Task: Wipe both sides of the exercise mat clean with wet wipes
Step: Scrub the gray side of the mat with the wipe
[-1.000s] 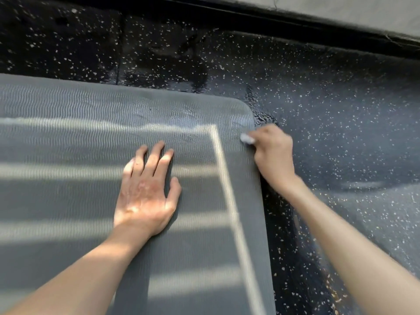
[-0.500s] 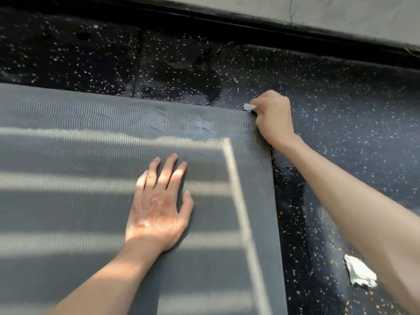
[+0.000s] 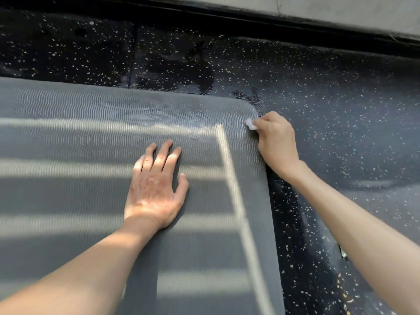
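A: Starting with the mat (image 3: 68, 201)?

B: Spread flat on the floor (image 3: 341, 98). Grey, ribbed in fine waves, crossed by bands of sunlight. Rounded far right corner in view, with a wet sheen just inside it.

A: And the left hand (image 3: 154, 189)?

B: Laid palm down on the mat, a little inward of the right edge. With fingers (image 3: 163, 153) straight and released, close together, pointing toward the far edge, and thumb splayed out to the right. Grasping nothing, just resting flat. Reached by a forearm coming in from the lower left, with the wrist low and nearly in line with the hand.

A: Over to the right hand (image 3: 275, 142)?

B: Set at the mat's right edge, just short of the corner, knuckles up and back toward the camera. With fingers curled in, pinching a small bunched white wipe (image 3: 250, 123) against the mat's edge. Showing only a bit of the wipe at the fingertips, with the remainder tucked out of sight. Carried on a forearm stretching in from the lower right, over the floor and off the mat.

A: Anything around?

B: Black floor speckled with white, looking wet beyond the corner. Along the top, a pale ledge (image 3: 341, 10) behind a dark strip.
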Available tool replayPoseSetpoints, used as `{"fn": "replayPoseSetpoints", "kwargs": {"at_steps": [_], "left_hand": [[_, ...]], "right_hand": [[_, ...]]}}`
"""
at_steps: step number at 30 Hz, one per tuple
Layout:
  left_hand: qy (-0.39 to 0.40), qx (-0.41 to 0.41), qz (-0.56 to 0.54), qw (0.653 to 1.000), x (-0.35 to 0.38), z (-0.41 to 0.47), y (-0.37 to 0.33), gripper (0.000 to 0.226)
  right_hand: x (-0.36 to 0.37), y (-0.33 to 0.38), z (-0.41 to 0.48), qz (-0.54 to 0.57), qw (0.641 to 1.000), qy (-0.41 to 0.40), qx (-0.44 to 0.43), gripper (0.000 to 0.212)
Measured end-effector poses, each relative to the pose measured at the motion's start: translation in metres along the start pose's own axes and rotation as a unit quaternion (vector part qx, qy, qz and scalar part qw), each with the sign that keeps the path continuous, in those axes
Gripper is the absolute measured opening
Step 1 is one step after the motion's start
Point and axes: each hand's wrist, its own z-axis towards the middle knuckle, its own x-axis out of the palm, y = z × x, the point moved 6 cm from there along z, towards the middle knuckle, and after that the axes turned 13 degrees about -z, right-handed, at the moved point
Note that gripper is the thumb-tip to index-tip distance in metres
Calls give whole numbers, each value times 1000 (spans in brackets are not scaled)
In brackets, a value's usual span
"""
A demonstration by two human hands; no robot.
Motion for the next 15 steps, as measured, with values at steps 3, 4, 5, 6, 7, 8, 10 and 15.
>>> {"fn": "replayPoseSetpoints", "kwargs": {"at_steps": [3,4,5,6,7,8,10,15], "left_hand": [[1,-1,-3,1000,-1,0,-1,62],[2,-1,-4,1000,-2,-1,-1,62],[3,-2,-3,1000,-2,-1,-1,63],[3,-2,-3,1000,-2,-2,-2,63],[3,0,-6,1000,-2,0,-3,63],[2,2,-11,1000,-1,1,-4,63],[1,0,-18,1000,-3,-2,-4,63],[-13,9,-58,998,-6,-9,-4,62]], "right_hand": [[-12,6,-42,8,1000,3,4,11],[-18,10,-56,7,1000,6,2,12],[-22,13,-69,7,1000,15,1,14],[-27,15,-84,7,1000,25,1,16],[-32,17,-96,6,999,36,0,18],[-37,19,-108,6,999,52,-5,18],[-49,23,-129,25,994,102,-17,16],[-81,0,-157,345,865,254,260,6]]}}
